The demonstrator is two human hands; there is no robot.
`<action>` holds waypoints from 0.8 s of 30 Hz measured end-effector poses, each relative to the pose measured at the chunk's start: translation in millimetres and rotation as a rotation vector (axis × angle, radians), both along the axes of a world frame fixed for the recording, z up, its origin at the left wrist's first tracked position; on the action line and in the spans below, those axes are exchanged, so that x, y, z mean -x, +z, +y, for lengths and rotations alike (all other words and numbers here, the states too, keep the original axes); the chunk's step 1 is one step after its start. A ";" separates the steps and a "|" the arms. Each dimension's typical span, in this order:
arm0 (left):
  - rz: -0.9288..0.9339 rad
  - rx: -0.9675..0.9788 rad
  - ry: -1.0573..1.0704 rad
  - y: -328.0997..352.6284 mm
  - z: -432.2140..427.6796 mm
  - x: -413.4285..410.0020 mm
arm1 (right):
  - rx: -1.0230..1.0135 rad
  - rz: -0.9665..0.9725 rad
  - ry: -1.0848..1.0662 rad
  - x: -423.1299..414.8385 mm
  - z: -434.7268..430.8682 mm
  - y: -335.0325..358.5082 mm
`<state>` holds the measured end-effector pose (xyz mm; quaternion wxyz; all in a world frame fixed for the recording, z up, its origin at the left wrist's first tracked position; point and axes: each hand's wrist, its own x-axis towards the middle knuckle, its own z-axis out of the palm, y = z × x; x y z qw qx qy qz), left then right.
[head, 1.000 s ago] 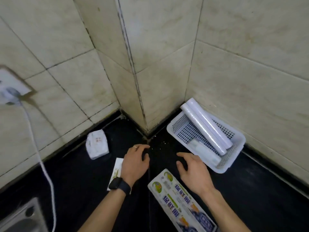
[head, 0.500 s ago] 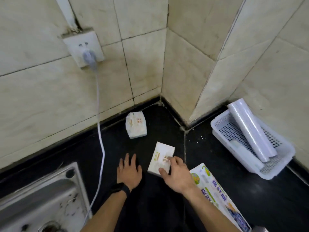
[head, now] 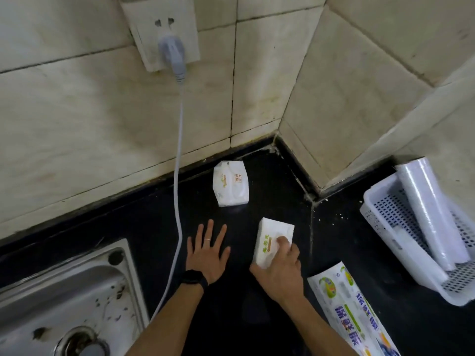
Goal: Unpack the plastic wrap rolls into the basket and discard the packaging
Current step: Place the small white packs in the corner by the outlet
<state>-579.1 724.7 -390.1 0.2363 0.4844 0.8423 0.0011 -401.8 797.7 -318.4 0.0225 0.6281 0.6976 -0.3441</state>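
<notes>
A white perforated basket (head: pixel 380 217) stands at the right on the black counter, with plastic wrap rolls (head: pixel 431 209) lying slanted in it. The printed plastic packaging (head: pixel 352 307) lies flat on the counter at the lower right, just right of my right forearm. My right hand (head: pixel 280 268) grips a small white tissue pack (head: pixel 270 240) with green print, thumb at its near end and fingers curled over its right side. My left hand (head: pixel 207 249) rests flat on the counter with fingers spread, holding nothing.
A second white tissue pack (head: pixel 231 183) lies near the wall corner. A grey cable (head: pixel 177 201) hangs from a wall socket (head: pixel 162 29) down across the counter beside my left hand. A steel sink (head: pixel 64 299) fills the lower left. Tiled walls close the back.
The view has swung left, bringing the sink and socket in. My right hand went from the counter near the packaging to the tissue pack and now grips it. My left hand has flattened.
</notes>
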 end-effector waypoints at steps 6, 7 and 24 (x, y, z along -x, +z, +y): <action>0.023 0.045 -0.042 -2.1 3.3 6.7 | -0.106 0.138 -0.001 12.9 80.6 6.0; 0.039 0.042 -0.046 -2.3 3.0 6.7 | -0.131 0.142 0.017 21.0 98.0 6.8; 0.118 0.059 -0.033 -9.1 -0.1 4.9 | -0.244 0.021 0.252 82.9 202.5 -17.3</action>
